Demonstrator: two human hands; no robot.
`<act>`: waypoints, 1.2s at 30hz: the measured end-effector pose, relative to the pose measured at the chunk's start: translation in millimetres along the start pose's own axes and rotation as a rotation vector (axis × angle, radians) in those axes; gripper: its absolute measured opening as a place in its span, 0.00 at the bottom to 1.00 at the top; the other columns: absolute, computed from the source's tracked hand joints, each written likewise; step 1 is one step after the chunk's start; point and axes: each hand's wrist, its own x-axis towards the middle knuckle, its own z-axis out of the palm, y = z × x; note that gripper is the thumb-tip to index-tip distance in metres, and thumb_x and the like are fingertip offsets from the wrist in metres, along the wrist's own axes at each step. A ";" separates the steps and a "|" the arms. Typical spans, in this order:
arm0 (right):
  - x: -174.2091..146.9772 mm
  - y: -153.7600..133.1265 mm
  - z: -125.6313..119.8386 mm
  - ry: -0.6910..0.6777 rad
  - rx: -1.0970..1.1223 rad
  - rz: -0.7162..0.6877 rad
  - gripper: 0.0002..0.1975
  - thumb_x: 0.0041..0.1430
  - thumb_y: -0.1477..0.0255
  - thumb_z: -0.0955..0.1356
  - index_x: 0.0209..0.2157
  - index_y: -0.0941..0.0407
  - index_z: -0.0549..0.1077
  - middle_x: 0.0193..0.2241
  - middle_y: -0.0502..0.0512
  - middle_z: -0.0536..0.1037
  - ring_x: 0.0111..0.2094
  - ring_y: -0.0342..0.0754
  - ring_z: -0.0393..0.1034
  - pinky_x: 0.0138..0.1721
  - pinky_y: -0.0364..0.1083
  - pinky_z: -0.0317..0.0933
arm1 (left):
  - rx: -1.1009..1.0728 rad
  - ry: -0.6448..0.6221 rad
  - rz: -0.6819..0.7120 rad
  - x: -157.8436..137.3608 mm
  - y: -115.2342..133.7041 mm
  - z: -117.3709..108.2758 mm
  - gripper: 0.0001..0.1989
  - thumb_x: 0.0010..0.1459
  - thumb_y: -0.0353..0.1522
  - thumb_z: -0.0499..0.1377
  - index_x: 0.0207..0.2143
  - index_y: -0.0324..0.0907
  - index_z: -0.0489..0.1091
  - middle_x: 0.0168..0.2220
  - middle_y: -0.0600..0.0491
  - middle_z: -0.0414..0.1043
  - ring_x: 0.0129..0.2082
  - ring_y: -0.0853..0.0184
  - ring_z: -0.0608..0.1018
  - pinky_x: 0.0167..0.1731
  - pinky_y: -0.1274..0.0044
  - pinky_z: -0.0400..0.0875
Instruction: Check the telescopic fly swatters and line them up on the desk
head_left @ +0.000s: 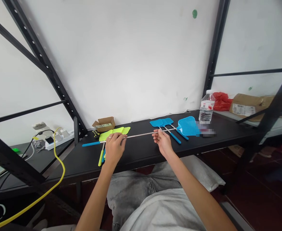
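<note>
A blue fly swatter (188, 125) with a long metal rod is held level above the black tabletop. My left hand (115, 145) is closed on the rod, near the blue grip that sticks out to the left. Farther along, my right hand (162, 141) pinches the rod, closer to the blue mesh head. Beneath and behind my left hand lie several yellow-green fly swatters (118, 131), partly hidden by it; a bit of blue handle also shows there. Other blue fly swatters (158, 123) lie behind my right hand, their blue handles pointing towards me.
At the back left of the black table (136, 154) stands a small open cardboard box (104, 124). A water bottle (206, 107) stands at the back right. A yellow cable (61, 175) hangs by a white power strip (60, 139). Black metal posts (47, 64) frame both sides.
</note>
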 end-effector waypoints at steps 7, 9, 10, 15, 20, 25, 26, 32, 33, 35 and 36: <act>1.6 1.0 -2.7 0.039 0.043 -0.012 0.17 0.49 0.56 0.74 0.32 0.56 0.77 0.28 0.55 0.79 0.26 0.43 0.68 0.23 0.42 0.59 | -0.516 -0.055 -0.125 -8.6 30.4 20.9 0.10 0.61 0.38 0.57 0.38 0.44 0.76 0.30 0.50 0.74 0.31 0.63 0.74 0.36 0.72 0.68; 1.3 0.6 -2.6 0.032 0.039 -0.012 0.17 0.49 0.56 0.74 0.32 0.55 0.76 0.29 0.55 0.79 0.26 0.43 0.68 0.23 0.43 0.59 | -0.744 -0.170 -0.290 -9.9 30.5 31.0 0.13 0.59 0.41 0.58 0.38 0.42 0.76 0.25 0.52 0.71 0.25 0.66 0.72 0.28 0.75 0.66; 0.9 0.3 -2.5 0.024 0.034 -0.010 0.17 0.49 0.56 0.74 0.32 0.55 0.76 0.28 0.55 0.79 0.26 0.43 0.68 0.24 0.43 0.59 | -0.850 -0.220 -0.369 -10.3 28.9 35.4 0.15 0.59 0.42 0.59 0.39 0.41 0.76 0.24 0.53 0.70 0.23 0.68 0.71 0.25 0.76 0.65; -1.0 -0.2 -2.1 -0.038 -0.003 0.002 0.17 0.50 0.56 0.73 0.32 0.56 0.77 0.27 0.55 0.79 0.25 0.43 0.68 0.23 0.42 0.57 | -1.209 -0.184 -0.619 -10.8 18.6 44.6 0.20 0.55 0.47 0.60 0.36 0.38 0.76 0.21 0.55 0.67 0.19 0.73 0.66 0.19 0.80 0.60; -3.2 1.9 -1.7 -0.140 -0.080 0.017 0.19 0.51 0.55 0.73 0.34 0.56 0.78 0.29 0.57 0.80 0.25 0.43 0.69 0.23 0.42 0.56 | -1.298 -0.159 -0.649 -11.1 18.6 42.3 0.22 0.56 0.48 0.59 0.24 0.38 0.70 0.18 0.55 0.64 0.17 0.74 0.65 0.19 0.80 0.59; -5.2 0.2 -0.1 -0.189 -0.110 0.036 0.19 0.51 0.55 0.73 0.35 0.57 0.78 0.29 0.57 0.80 0.24 0.43 0.68 0.23 0.42 0.56 | -1.393 -0.143 -0.658 -11.5 18.3 42.2 0.25 0.59 0.48 0.56 0.18 0.40 0.62 0.15 0.57 0.59 0.17 0.73 0.63 0.20 0.79 0.58; -5.3 -0.5 -0.1 -0.183 -0.099 0.039 0.19 0.51 0.55 0.73 0.34 0.57 0.78 0.28 0.57 0.80 0.24 0.43 0.68 0.23 0.42 0.56 | -1.409 -0.148 -0.661 -11.7 17.8 42.5 0.25 0.59 0.48 0.55 0.18 0.40 0.62 0.15 0.57 0.58 0.17 0.73 0.63 0.20 0.79 0.58; -4.1 -2.6 -1.6 -0.122 -0.011 0.047 0.18 0.51 0.55 0.73 0.34 0.56 0.78 0.26 0.55 0.79 0.23 0.43 0.66 0.23 0.43 0.57 | -1.460 -0.133 -0.688 -12.2 16.7 42.6 0.22 0.59 0.45 0.56 0.18 0.41 0.61 0.15 0.58 0.57 0.17 0.74 0.62 0.20 0.79 0.58; -4.1 -2.8 -1.6 -0.116 -0.008 0.049 0.18 0.51 0.55 0.73 0.34 0.56 0.78 0.26 0.55 0.78 0.23 0.43 0.65 0.23 0.43 0.57 | -1.463 -0.116 -0.697 -11.8 16.8 42.0 0.21 0.59 0.44 0.56 0.18 0.41 0.61 0.16 0.58 0.56 0.17 0.74 0.62 0.20 0.79 0.58; -4.2 -3.0 -1.5 -0.105 -0.007 0.053 0.18 0.50 0.55 0.73 0.34 0.56 0.78 0.26 0.54 0.78 0.22 0.43 0.65 0.22 0.43 0.56 | -1.456 -0.058 -0.725 -10.5 17.0 40.1 0.21 0.58 0.44 0.55 0.18 0.42 0.58 0.16 0.59 0.55 0.16 0.74 0.60 0.20 0.78 0.58; -4.3 -3.1 -1.3 -0.102 -0.008 0.053 0.19 0.50 0.55 0.73 0.34 0.56 0.78 0.25 0.54 0.78 0.22 0.43 0.65 0.22 0.43 0.56 | -1.450 -0.016 -0.741 -9.8 17.0 39.0 0.21 0.58 0.43 0.55 0.18 0.42 0.57 0.16 0.59 0.53 0.16 0.74 0.59 0.19 0.78 0.58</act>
